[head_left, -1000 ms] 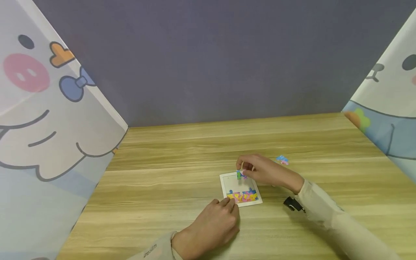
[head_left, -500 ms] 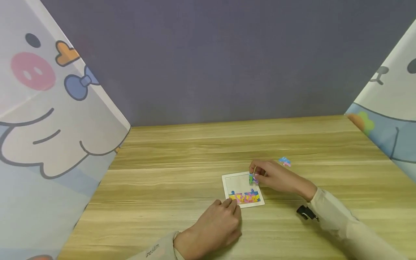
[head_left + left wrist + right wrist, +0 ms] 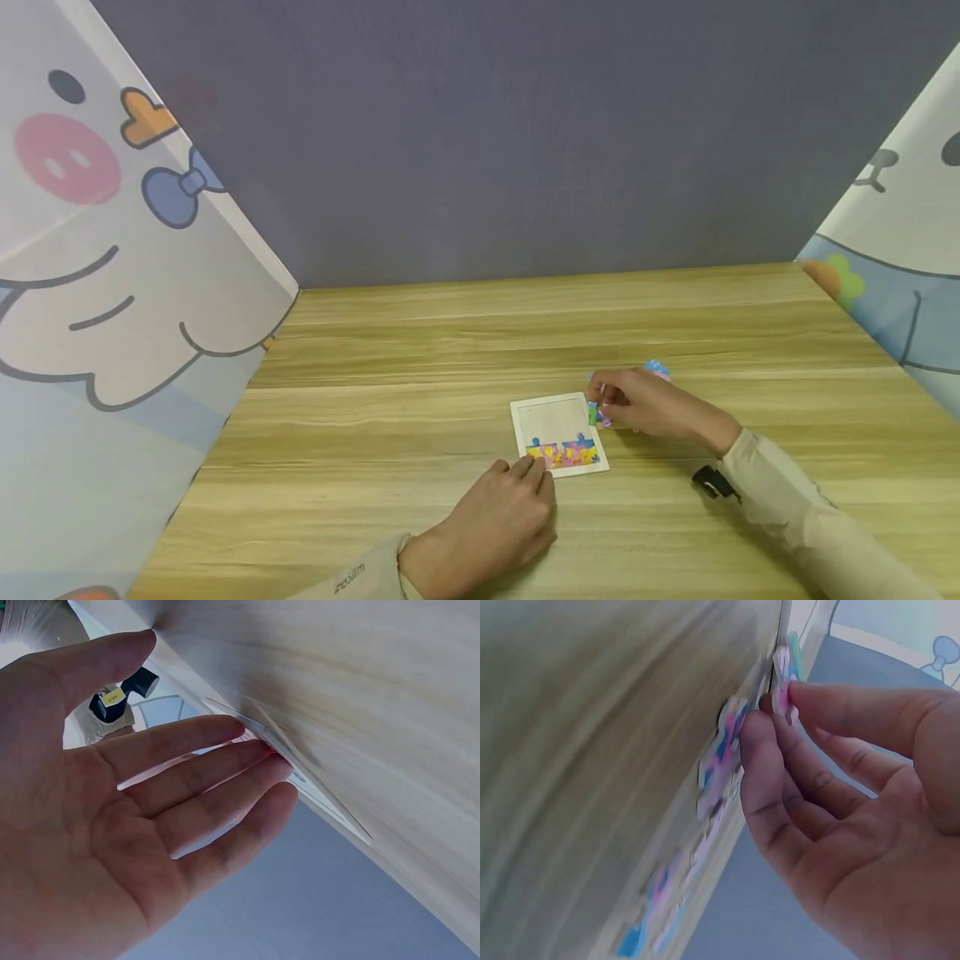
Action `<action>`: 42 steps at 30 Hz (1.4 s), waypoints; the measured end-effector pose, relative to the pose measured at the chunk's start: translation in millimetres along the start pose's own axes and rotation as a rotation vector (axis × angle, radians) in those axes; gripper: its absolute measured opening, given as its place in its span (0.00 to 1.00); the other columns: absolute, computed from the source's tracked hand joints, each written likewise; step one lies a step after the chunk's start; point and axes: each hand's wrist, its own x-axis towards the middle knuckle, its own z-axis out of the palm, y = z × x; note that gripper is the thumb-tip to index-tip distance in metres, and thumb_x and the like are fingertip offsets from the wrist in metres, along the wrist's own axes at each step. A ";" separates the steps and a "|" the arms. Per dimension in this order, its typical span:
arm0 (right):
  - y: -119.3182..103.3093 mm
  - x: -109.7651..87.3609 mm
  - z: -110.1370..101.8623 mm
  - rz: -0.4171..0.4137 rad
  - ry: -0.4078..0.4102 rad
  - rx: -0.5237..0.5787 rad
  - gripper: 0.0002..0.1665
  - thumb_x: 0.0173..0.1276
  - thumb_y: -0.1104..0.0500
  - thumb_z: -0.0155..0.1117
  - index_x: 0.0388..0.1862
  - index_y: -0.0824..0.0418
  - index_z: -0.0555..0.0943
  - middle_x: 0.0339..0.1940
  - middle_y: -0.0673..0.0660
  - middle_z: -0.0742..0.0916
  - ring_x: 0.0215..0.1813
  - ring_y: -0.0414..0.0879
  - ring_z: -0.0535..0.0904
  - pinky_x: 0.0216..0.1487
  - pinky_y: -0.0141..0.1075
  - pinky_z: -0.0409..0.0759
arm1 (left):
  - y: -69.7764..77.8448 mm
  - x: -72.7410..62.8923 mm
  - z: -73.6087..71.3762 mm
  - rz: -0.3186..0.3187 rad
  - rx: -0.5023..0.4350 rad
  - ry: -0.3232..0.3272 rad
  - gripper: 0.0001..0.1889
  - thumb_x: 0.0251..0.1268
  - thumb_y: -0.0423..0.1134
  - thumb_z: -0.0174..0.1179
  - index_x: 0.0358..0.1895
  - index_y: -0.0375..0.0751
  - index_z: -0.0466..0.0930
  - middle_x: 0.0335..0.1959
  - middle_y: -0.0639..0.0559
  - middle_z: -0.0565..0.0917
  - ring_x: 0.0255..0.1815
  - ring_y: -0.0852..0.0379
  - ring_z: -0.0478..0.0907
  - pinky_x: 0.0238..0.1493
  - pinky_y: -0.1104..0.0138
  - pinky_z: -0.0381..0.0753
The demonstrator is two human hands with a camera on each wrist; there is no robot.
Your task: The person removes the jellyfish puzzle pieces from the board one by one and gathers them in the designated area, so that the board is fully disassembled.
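Observation:
My right hand pinches a jigsaw puzzle piece, green, blue and pink, at the right rim of a white puzzle tray. In the right wrist view, thumb and fingers hold that piece on edge, close to the table. Joined yellow, pink and blue pieces fill the bottom strip of the tray; the pale base shows above them. My left hand rests its fingertips on the tray's near edge, and the left wrist view shows its fingers nearly straight, with the thumb held apart.
A blue and pink piece lies on the wooden table beyond my right hand. More loose pieces lie beside that hand in the right wrist view. A black device sits at the right sleeve. Grey and cartoon-printed panels surround the table.
My right hand has carried the pinched piece rightward, from over the tray's upper part to its right rim. It now partly covers the loose blue and pink piece. The left hand stays at the near edge.

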 end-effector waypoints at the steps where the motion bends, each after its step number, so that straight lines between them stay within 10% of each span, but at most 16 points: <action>1: 0.6 -0.2 -1.1 0.016 -0.011 0.013 0.07 0.70 0.69 0.60 0.43 0.59 0.80 0.31 0.52 0.84 0.27 0.41 0.79 0.26 0.33 0.79 | 0.1 0.2 0.1 0.000 0.003 0.004 0.29 0.58 0.61 0.64 0.49 0.37 0.83 0.47 0.49 0.85 0.47 0.56 0.80 0.39 0.65 0.79; 42: -11.8 -1.3 2.2 -0.001 0.053 -0.227 0.12 0.58 0.74 0.64 0.31 0.56 0.79 0.26 0.46 0.81 0.29 0.36 0.74 0.30 0.31 0.75 | 1.1 1.6 -1.3 -0.001 -0.019 0.005 0.23 0.61 0.55 0.62 0.46 0.37 0.83 0.45 0.49 0.85 0.47 0.56 0.81 0.39 0.65 0.80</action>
